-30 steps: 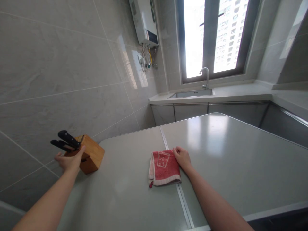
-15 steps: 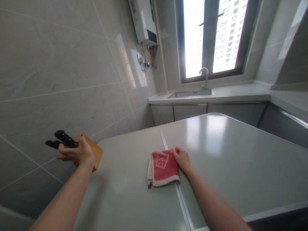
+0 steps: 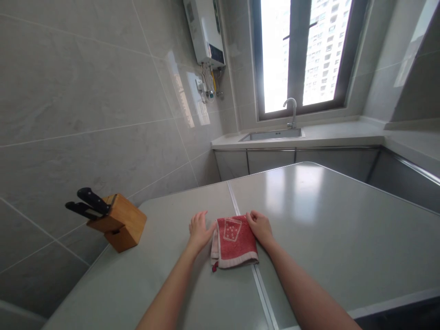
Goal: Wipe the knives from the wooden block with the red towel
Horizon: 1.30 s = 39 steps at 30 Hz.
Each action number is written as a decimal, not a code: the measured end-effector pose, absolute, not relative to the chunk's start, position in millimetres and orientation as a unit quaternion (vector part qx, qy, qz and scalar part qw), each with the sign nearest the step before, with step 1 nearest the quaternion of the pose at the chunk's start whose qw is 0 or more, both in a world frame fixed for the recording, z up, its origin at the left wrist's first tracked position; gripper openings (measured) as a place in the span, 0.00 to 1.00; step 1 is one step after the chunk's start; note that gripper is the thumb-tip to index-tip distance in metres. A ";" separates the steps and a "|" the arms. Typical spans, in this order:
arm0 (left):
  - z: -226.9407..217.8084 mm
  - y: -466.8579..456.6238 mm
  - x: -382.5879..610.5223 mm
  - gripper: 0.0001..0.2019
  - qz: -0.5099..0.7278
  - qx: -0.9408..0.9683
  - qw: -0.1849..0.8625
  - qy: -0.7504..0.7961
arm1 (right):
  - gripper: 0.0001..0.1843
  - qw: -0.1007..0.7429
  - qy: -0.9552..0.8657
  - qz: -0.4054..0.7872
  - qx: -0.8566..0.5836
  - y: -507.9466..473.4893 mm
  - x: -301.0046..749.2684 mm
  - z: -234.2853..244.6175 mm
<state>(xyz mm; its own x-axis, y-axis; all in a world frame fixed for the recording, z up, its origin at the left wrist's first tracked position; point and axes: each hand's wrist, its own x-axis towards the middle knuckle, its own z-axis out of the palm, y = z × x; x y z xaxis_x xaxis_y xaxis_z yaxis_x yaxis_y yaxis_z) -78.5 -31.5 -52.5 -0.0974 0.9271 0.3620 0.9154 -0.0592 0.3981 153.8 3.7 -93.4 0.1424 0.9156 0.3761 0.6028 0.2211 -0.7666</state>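
Observation:
A folded red towel point(image 3: 236, 242) with a pale border and a pale square pattern lies on the glossy table point(image 3: 319, 247), across its seam. Beside the towel's upper left corner is my left hand point(image 3: 200, 231), fingers spread and holding nothing; its thumb reaches the edge of the cloth. My right hand point(image 3: 260, 226) is closed at the upper right corner, with the curled fingers pinching the cloth there. To the left, near the wall, a wooden knife block point(image 3: 125, 222) stands with black-handled knives point(image 3: 92, 200) in it.
The tiled wall point(image 3: 85, 91) runs along the table's left side. Beyond the far edge are a white counter with a sink point(image 3: 275, 134) and a tap point(image 3: 292, 111) under a window. A water heater point(image 3: 205, 32) hangs on the wall.
My left hand has left the knife block and moved right to the towel's left side. My right hand and the towel are nearly unmoved.

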 end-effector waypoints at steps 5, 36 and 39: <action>-68.4 -27.7 -31.6 0.30 0.199 0.705 0.066 0.678 | 0.19 0.465 -0.633 0.167 -0.595 4.4 153.5 -95.1; -43.6 -77.4 -68.4 0.18 0.581 0.493 0.439 0.476 | 0.18 0.471 -0.627 0.162 -0.598 5.1 153.2 -93.9; -59.1 -72.6 -78.6 0.19 0.582 0.469 0.452 0.487 | 0.19 0.467 -0.628 0.159 -0.602 5.0 153.4 -92.7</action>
